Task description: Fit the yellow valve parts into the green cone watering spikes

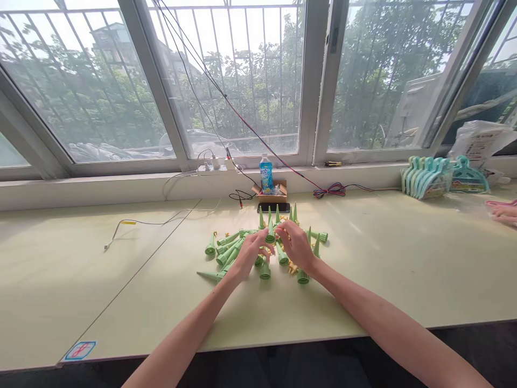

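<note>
My left hand (251, 252) is closed on a green plastic spike (270, 233), held point up above the pile. Close to its right side, my right hand (294, 243) has its fingers pinched together; whatever is between them is too small to make out. Around and below both hands lie several more hollow green spikes (229, 251), some standing on their wide ends, others on their sides. Small yellowish pieces (293, 268) are scattered among them, partly hidden by my right hand and wrist.
Behind the pile are a dark phone (273, 207), a small cardboard box (271, 199) and a blue-labelled bottle (266, 173). Cables (331, 189) run along the sill. Teal hangers (428, 177) stand at back right; another person's hand (507, 212) shows at the right edge.
</note>
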The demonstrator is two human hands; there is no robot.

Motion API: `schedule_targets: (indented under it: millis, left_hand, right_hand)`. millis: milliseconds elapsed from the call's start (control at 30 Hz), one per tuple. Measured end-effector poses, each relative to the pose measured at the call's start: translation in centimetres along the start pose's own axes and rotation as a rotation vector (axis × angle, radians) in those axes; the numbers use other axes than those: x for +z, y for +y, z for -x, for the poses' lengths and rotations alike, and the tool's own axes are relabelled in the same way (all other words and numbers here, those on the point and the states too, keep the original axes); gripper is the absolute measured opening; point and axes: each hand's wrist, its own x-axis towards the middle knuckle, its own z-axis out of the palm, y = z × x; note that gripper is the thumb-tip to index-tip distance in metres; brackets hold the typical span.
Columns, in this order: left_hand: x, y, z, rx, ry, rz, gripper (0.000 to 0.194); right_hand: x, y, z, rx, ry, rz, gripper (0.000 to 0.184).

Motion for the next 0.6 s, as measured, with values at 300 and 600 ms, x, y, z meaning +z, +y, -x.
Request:
schedule_targets:
  millis: [300,600]
  left_hand:
    - [0.17,0.58,0.20,0.049,-0.033,-0.073,0.044]
    - [0.39,0.90,0.47,0.095,-0.030,-0.192,0.042]
  right_hand:
    - [0.05,0.23,0.00,0.025,0.008,0.038,0.029]
    - [0.10,0.26,-0.01,0.054,0.041,0.037,0.032]
